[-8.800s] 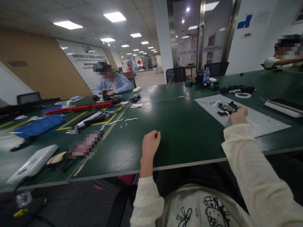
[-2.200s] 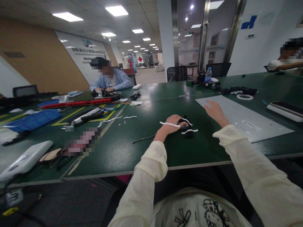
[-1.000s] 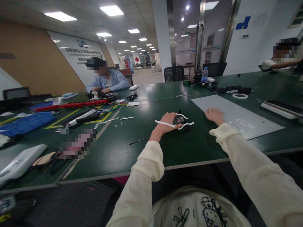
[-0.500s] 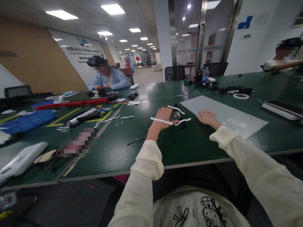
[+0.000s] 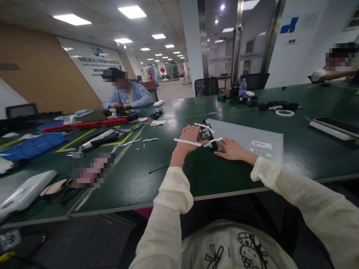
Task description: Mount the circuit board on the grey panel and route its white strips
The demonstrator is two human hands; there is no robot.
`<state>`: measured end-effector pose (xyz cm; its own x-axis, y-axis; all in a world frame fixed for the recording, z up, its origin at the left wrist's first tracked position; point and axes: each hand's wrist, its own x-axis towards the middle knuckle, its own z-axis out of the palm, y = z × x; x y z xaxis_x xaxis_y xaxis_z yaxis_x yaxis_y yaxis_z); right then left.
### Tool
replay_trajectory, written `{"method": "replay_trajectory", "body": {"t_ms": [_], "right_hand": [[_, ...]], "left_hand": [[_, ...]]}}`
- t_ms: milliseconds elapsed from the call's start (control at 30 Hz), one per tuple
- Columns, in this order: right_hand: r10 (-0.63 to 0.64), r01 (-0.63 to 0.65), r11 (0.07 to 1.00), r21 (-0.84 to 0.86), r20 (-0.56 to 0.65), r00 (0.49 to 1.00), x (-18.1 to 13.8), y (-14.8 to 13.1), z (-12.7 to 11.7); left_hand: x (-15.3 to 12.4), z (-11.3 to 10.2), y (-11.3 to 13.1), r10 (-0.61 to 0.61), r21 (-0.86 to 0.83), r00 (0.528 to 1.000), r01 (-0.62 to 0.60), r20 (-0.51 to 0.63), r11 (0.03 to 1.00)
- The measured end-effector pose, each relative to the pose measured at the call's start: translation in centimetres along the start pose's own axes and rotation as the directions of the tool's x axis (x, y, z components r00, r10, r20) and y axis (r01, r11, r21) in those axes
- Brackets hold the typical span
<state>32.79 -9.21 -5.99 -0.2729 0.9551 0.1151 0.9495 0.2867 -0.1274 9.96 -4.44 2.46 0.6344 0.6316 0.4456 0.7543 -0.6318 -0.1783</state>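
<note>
While the thin black cord (image 5: 155, 169) lies on the table (image 5: 126, 186) near the left wrist, the left hand (image 5: 188, 135) comes next, its fingers curled over the left side of the circuit board (image 5: 204, 134), thumb along the near edge; they appear to grip it. A white strip (image 5: 187, 142) crosses that hand, and another short strip (image 5: 213, 141) lies just beyond the thumb tip. The grey panel (image 5: 246, 130) begins just right of the left fingers; whether its edge passes under the board, I cannot tell. The right hand (image 5: 232, 148) rests on the panel's near left part, fingers spread flat, gripping nothing. The step in hand looks like setting panel and board together; the next move seems to call for a steady left grip and light right-hand pressure.
</note>
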Motion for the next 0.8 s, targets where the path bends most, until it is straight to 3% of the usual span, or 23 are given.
{"method": "replay_trajectory", "body": {"t_ms": [267, 467, 633, 700, 800], "right_hand": [[-0.295, 0.292, 0.951, 0.098, 0.01, 0.956, -2.5, -3.4, -0.7], [-0.522, 0.508, 0.842, 0.182, 0.035, 0.852, -4.8, -5.7, -1.8], [-0.614, 0.608, 0.779, 0.152, -0.009, 0.789, -5.4, -6.7, -2.7], [-0.673, 0.674, 0.731, 0.102, -0.05, 0.738, -5.4, -6.9, -2.9], [-0.796, 0.801, 0.598, -0.018, -0.131, 0.591, -5.4, -6.9, -3.0]], "left_hand": [[0.1, 0.0, -0.1, 0.009, -0.028, 0.999, -0.01, -0.036, 1.0], [-0.2, -0.7, 0.3, -0.016, -0.057, 0.999, 0.013, -0.037, 0.998], [-0.1, -0.8, 0.7, -0.002, -0.044, 1.0, 0.001, -0.021, 0.999], [0.0, -0.6, 0.8, 0.01, -0.033, 1.0, -0.011, -0.03, 0.999], [0.1, -0.3, 0.7, 0.024, -0.024, 0.999, -0.024, -0.021, 0.999]]}}
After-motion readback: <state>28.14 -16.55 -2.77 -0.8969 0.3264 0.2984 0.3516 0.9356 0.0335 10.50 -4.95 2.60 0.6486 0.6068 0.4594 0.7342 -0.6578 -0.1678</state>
